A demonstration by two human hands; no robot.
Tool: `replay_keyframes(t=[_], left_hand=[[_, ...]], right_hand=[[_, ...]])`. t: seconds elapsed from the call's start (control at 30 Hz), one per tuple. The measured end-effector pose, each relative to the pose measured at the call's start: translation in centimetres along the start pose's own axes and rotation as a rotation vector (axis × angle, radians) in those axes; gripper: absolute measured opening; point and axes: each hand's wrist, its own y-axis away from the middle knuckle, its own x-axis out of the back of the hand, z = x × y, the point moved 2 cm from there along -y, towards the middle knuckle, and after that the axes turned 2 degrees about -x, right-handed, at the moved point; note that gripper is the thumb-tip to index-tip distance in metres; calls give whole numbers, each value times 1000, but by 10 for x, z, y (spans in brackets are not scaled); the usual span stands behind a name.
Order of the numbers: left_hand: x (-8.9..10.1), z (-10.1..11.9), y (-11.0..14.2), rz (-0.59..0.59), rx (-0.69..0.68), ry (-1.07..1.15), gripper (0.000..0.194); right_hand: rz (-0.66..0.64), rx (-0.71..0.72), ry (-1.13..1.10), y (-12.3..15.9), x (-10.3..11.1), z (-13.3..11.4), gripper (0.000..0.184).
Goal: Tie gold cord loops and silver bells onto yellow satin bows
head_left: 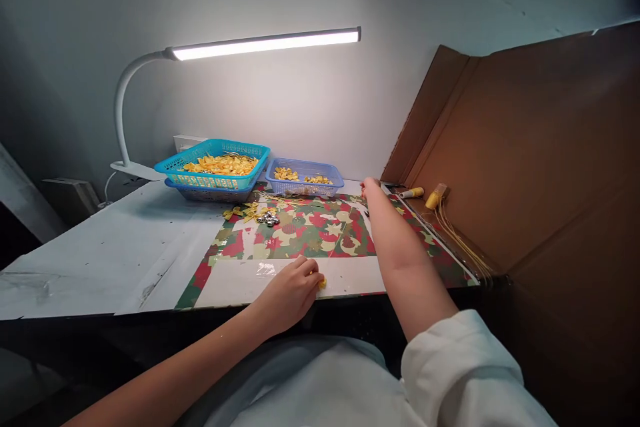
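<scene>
Near the table's front edge, my left hand [295, 285] is closed on a small yellow piece [323, 283], which looks like ribbon and mostly hides behind the fingers. My right hand [370, 187] is stretched far forward to the back of the table, right of the purple basket [334, 181]. Its fingers look pinched together, but what they hold, if anything, is too small to make out. Several yellow ribbon bows [250, 211] lie left of centre on the patterned sheet [310, 230], beside a small cluster of shiny silver pieces [269, 219].
A turquoise basket [165, 167] of yellow bows sits in a blue basket [200, 195] at the back left. A lamp [270, 44] hangs overhead. On the right stand a cardboard panel [525, 147], a white-and-yellow tube [411, 193] and a yellow spool [436, 196] with trailing cords [463, 243].
</scene>
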Motion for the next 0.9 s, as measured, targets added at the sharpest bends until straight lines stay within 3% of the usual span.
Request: replay_keyframes(t=[0.2, 0.37, 0.47, 0.6, 0.67, 0.73, 0.9], left_hand=[[-12, -2, -2, 88, 40, 6, 28], [-14, -3, 0, 142, 49, 23, 26], [-14, -3, 0, 157, 45, 12, 21], [-14, -2, 0, 166, 22, 6, 16], [-14, -2, 0, 176, 12, 6, 15], [-14, -3, -1, 180, 10, 8, 15], [-18, -7, -2, 193, 57, 93, 23]], right_hand=[[-105, 19, 181, 13, -7, 14, 8], [-164, 182, 329, 25, 3, 11, 5], [-226, 348, 409, 46, 11, 16, 8], [-374, 549, 558, 94, 27, 47, 10], [-587, 947, 839, 123, 35, 64, 15], [-754, 1212, 960, 143, 46, 78, 11], [-930, 1362, 980, 162, 64, 89, 13]])
